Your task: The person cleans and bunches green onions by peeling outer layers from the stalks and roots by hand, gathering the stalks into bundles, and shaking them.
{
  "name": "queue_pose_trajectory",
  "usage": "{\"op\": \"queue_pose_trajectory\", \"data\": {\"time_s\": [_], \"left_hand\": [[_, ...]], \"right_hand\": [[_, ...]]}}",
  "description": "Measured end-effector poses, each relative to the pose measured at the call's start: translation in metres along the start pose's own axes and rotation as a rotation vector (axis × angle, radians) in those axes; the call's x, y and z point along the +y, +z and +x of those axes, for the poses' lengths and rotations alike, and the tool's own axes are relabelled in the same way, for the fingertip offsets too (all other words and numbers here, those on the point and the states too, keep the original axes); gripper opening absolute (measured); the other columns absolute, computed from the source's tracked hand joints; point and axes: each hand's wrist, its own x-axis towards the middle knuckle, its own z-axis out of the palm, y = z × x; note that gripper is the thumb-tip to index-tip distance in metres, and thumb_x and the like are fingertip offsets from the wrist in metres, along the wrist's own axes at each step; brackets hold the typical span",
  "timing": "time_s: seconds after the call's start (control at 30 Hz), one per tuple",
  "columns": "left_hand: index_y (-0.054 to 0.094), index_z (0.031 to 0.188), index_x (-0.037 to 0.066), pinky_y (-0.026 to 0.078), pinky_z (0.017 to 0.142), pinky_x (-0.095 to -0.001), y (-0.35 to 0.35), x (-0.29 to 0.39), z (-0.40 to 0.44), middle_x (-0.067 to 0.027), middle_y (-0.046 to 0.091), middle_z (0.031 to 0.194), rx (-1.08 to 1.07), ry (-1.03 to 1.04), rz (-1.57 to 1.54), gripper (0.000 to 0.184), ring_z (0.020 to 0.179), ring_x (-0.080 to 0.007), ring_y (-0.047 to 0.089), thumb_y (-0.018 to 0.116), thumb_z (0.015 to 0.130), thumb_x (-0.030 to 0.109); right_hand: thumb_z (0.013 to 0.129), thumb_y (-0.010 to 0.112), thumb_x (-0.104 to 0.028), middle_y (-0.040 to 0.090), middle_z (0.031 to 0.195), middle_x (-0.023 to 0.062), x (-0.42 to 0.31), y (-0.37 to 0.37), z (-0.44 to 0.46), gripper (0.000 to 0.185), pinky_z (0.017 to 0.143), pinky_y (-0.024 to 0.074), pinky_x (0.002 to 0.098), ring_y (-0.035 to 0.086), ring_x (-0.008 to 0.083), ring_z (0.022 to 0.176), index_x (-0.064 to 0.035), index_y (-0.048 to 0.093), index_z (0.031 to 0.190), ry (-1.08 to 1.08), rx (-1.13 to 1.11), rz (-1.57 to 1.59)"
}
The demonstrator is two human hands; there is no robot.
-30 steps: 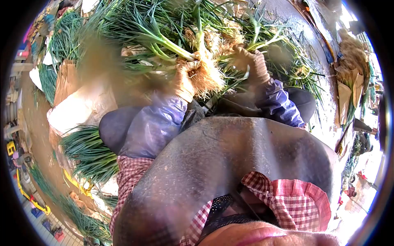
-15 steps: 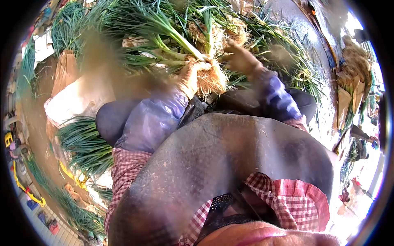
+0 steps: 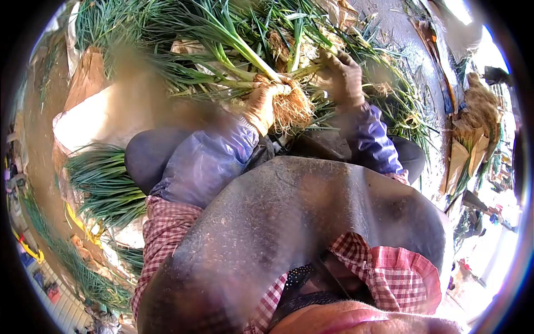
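My left hand (image 3: 260,108), in a pale glove, is wrapped around the root end of a bunch of green onions (image 3: 253,55). Their brown, stringy roots (image 3: 292,108) hang out to the right of the fist, while the green leaves reach up and to the left. My right hand (image 3: 344,78), also gloved, has its fingers curled on a single green onion stalk (image 3: 307,70) that sticks out rightward from the bunch. The exact grip of the right fingertips is partly hidden.
Loose green onions (image 3: 156,28) are heaped across the ground ahead. Another bundle (image 3: 105,183) lies by my left knee, near a pale sheet (image 3: 105,119). Brown paper (image 3: 86,78) stands at the left, and root-topped bundles (image 3: 478,111) at the right. A dark apron (image 3: 300,222) covers my lap.
My right hand has gone from spread fingers beside the roots to curled fingers on a stalk, which now points right. The left hand keeps hold of the bunch.
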Motion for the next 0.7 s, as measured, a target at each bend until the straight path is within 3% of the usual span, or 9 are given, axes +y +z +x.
{"op": "queue_pose_trajectory", "data": {"time_s": [0.2, 0.27, 0.37, 0.4, 0.47, 0.5, 0.57, 0.6, 0.7], "left_hand": [[0.061, 0.089, -0.002, 0.051, 0.073, -0.029, -0.015, -0.011, 0.014, -0.0083, 0.062, 0.081, 0.001, 0.094, 0.048, 0.021, 0.076, -0.0182, 0.06, 0.053, 0.07, -0.002], [0.061, 0.09, -0.003, 0.051, 0.073, -0.0287, -0.013, -0.009, 0.01, -0.0088, 0.063, 0.082, -0.02, 0.052, 0.005, 0.021, 0.076, -0.0181, 0.06, 0.054, 0.07, -0.001], [0.061, 0.09, -0.003, 0.051, 0.072, -0.0285, -0.015, -0.012, 0.012, -0.0084, 0.063, 0.081, -0.066, 0.074, 0.037, 0.02, 0.074, -0.0181, 0.06, 0.056, 0.071, 0.0], [0.061, 0.09, -0.002, 0.051, 0.07, -0.028, -0.022, -0.019, 0.02, -0.0074, 0.063, 0.079, -0.099, 0.075, 0.033, 0.019, 0.071, -0.0181, 0.06, 0.057, 0.072, 0.002], [0.061, 0.09, 0.0, 0.051, 0.07, -0.0291, -0.018, -0.02, 0.014, -0.007, 0.063, 0.081, -0.048, 0.005, -0.013, 0.018, 0.072, -0.0181, 0.06, 0.057, 0.072, 0.002], [0.061, 0.09, 0.0, 0.051, 0.071, -0.0298, -0.026, -0.025, 0.02, -0.0071, 0.062, 0.082, -0.077, -0.009, -0.008, 0.019, 0.073, -0.0182, 0.06, 0.057, 0.072, 0.003], [0.061, 0.088, -0.002, 0.052, 0.069, -0.0313, -0.009, -0.015, 0.003, -0.0106, 0.063, 0.081, 0.027, -0.064, -0.104, 0.019, 0.075, -0.0208, 0.061, 0.055, 0.07, -0.004], [0.061, 0.089, -0.001, 0.051, 0.07, -0.0317, -0.007, -0.014, 0.002, -0.0094, 0.062, 0.082, 0.003, -0.073, -0.066, 0.02, 0.076, -0.0205, 0.06, 0.055, 0.07, -0.001], [0.059, 0.089, -0.002, 0.051, 0.072, -0.0302, 0.0, -0.012, -0.006, -0.0088, 0.062, 0.082, -0.021, -0.069, 0.029, 0.02, 0.077, -0.0192, 0.06, 0.053, 0.07, 0.0]], "right_hand": [[0.084, 0.06, -0.014, 0.064, 0.085, 0.0076, -0.063, -0.04, -0.011, 0.012, 0.063, 0.0511, 0.0242, 0.06, 0.0126, 0.069, -0.0035, 0.062, 0.09, -0.409, 0.358, 0.255], [0.084, 0.059, -0.019, 0.064, 0.089, 0.0086, -0.016, -0.109, 0.024, 0.016, 0.068, 0.0515, 0.028, 0.061, 0.0176, 0.075, -0.0061, 0.061, 0.094, -0.373, 0.163, 0.136], [0.079, 0.06, -0.047, 0.06, 0.104, 0.0166, 0.0, -0.06, -0.008, 0.048, 0.09, 0.0424, 0.0419, 0.058, 0.0266, 0.095, -0.0068, 0.059, 0.104, 0.218, 0.046, 0.224], [0.078, 0.057, -0.055, 0.052, 0.117, 0.0239, 0.033, -0.049, -0.009, 0.064, 0.097, 0.0358, 0.0443, 0.051, 0.0307, 0.108, -0.0055, 0.052, 0.118, 0.295, -0.182, 0.145], [0.078, 0.055, -0.056, 0.048, 0.125, 0.0184, -0.007, 0.021, -0.046, 0.07, 0.097, 0.0338, 0.0466, 0.046, 0.0324, 0.113, 0.0014, 0.051, 0.117, 0.51, -0.334, -0.019], [0.082, 0.056, -0.042, 0.054, 0.118, 0.0147, -0.016, 0.044, -0.057, 0.056, 0.094, 0.0386, 0.0421, 0.05, 0.0288, 0.108, 0.0048, 0.054, 0.113, 0.528, -0.166, -0.119], [0.086, 0.054, -0.022, 0.06, 0.108, 0.0123, 0.068, 0.022, -0.015, 0.035, 0.089, 0.0431, 0.0345, 0.057, 0.0224, 0.099, 0.0003, 0.056, 0.113, 0.582, -0.623, 0.473], [0.086, 0.051, -0.009, 0.064, 0.1, 0.0104, 0.056, 0.026, -0.016, 0.027, 0.081, 0.0462, 0.0294, 0.06, 0.0172, 0.087, -0.0017, 0.059, 0.111, 0.436, -0.607, 0.367], [0.084, 0.06, -0.016, 0.066, 0.091, 0.0079, 0.032, 0.026, -0.014, 0.023, 0.072, 0.0463, 0.0267, 0.058, 0.0114, 0.081, -0.0008, 0.065, 0.1, -0.166, -0.558, -0.595]]}}
